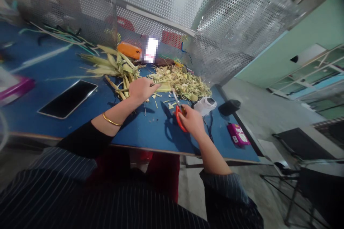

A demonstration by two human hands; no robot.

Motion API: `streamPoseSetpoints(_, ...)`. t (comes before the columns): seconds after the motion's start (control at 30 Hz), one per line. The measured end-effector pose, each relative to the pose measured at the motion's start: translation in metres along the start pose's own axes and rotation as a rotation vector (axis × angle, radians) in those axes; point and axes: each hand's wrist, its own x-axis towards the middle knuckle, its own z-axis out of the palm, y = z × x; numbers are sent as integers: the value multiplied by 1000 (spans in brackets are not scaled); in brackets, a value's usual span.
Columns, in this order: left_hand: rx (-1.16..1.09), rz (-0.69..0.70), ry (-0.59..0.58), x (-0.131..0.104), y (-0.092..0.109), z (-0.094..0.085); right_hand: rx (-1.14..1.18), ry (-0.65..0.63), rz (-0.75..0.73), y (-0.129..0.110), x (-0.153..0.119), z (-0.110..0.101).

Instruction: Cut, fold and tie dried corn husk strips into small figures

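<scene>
a heap of husk clippings (185,79) looks already cut; a bundle of longer husks (127,68) seems left. the left hand (141,89), stretched forward, pinches a pale strip (165,86) beside the heap; the right hand (192,121), angled inward, is clasped round red-handled scissors (177,111), which point towards the strip's end.

No readable text, labels or numbers.

On the table (145,134), a phone (68,99) lies left of husks (126,71), clippings (185,80) right.
</scene>
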Motion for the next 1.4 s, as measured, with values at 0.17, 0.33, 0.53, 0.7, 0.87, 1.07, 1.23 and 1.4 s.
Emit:
streamPoseSetpoints(0.17, 42, 54, 125, 1, -2, -2, -459, -236, -103, -11, -15, -15)
streamPoseSetpoints(0.33, 174, 250, 106, -2, -2, 0, -431, -4, -201, -36, 7, -40)
streamPoseSetpoints(0.53, 289, 586, 64, 6, -11, 0, -306, -70, -409, -58, 66, -24)
streamPoseSetpoints(0.7, 258, 708, 66, 25, -27, 6, -310, -69, -375, -41, 84, -7)
streamPoseSetpoints(0.87, 331, 599, 78, 37, -42, 19, -302, -98, -289, -2, 96, -12)
streamPoseSetpoints(1.07, 144, 388, 231, 42, -52, 12, -153, -23, -243, 19, 104, -19)
streamPoseSetpoints(1.23, -410, -75, 488, 38, -22, 4, 35, 235, -68, 22, 111, -16)
streamPoseSetpoints(1.4, -1043, -329, -211, 23, 36, 25, 167, 259, -163, 7, 106, -1)
